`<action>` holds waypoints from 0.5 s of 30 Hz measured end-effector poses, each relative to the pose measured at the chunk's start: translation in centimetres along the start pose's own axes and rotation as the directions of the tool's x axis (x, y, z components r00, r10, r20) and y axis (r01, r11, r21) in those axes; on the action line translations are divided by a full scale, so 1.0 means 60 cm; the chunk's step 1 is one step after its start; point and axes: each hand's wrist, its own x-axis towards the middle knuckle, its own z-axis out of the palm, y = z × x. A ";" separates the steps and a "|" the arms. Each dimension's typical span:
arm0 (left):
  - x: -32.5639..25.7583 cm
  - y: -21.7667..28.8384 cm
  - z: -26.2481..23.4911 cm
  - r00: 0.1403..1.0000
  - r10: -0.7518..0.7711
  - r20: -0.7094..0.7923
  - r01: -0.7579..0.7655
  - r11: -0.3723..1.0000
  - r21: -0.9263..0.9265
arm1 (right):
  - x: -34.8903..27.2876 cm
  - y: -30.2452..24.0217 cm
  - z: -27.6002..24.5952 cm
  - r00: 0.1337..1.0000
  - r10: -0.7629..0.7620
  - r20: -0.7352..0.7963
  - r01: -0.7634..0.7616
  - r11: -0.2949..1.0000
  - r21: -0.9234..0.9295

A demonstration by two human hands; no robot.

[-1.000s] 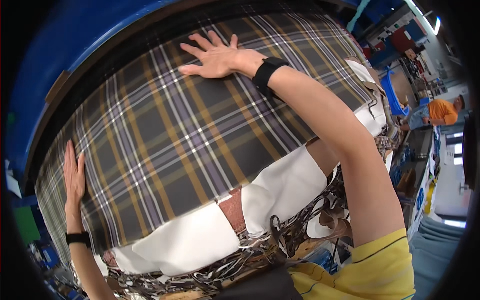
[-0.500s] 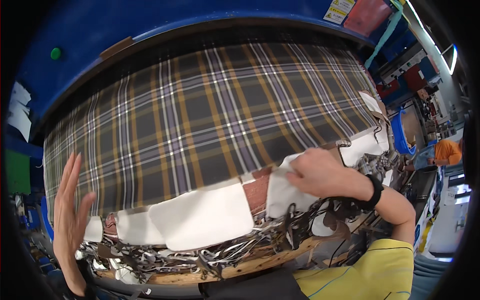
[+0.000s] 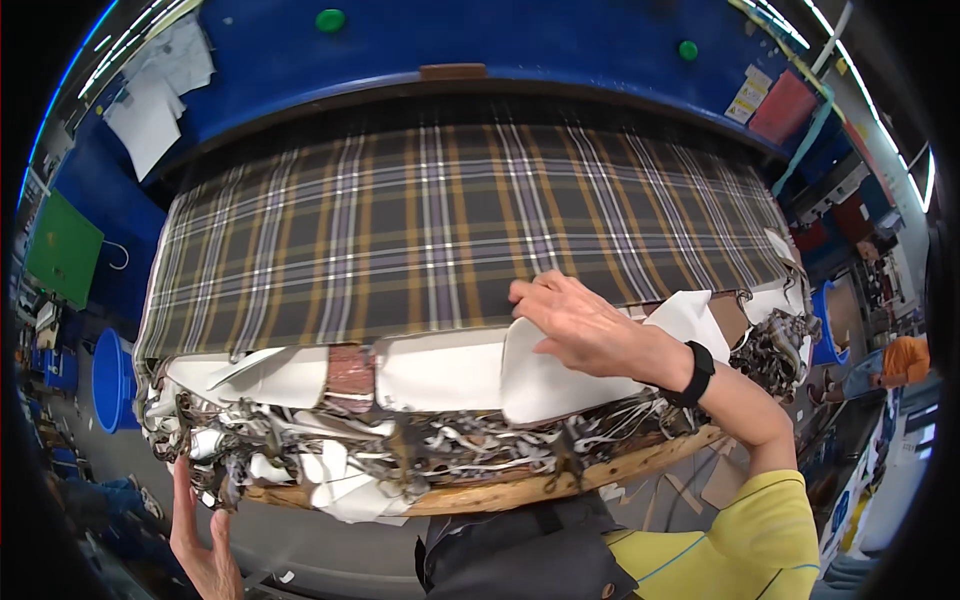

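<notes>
While plaid cloth (image 3: 390, 235) stretches crosswise, right hand (image 3: 580, 325) curls, grip unclear; left hand (image 3: 207, 560) splays.

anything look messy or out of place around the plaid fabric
Tangled strips crowd the near side of the plaid fabric, and a white piece hangs over the wooden edge, untidy beside the flat plaid.

Factory workshop: large blue machine (image 3: 560, 50), heaped scraps (image 3: 480, 446)

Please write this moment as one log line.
left hand: near scraps | right hand: over front edge of plaid fabric | rear: blue panel
</notes>
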 end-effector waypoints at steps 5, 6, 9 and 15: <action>-0.033 -0.179 -0.089 0.989 -0.007 -0.146 -0.008 0.995 -0.099 | 0.047 -0.075 -0.076 0.983 0.181 0.029 -0.183 0.958 0.222; -0.032 -0.210 -0.100 0.980 -0.062 -0.190 0.039 0.991 -0.125 | 0.044 -0.098 -0.112 0.962 0.272 -0.027 -0.265 0.952 0.156; -0.007 -0.234 -0.117 0.964 -0.134 -0.231 0.024 0.905 -0.424 | 0.056 -0.182 -0.175 0.789 0.465 -0.402 -0.267 0.848 0.457; 0.094 -0.214 -0.069 0.983 0.172 -0.057 -0.164 0.713 -0.681 | 0.271 -0.344 -0.142 0.860 0.291 -0.420 0.030 0.792 0.609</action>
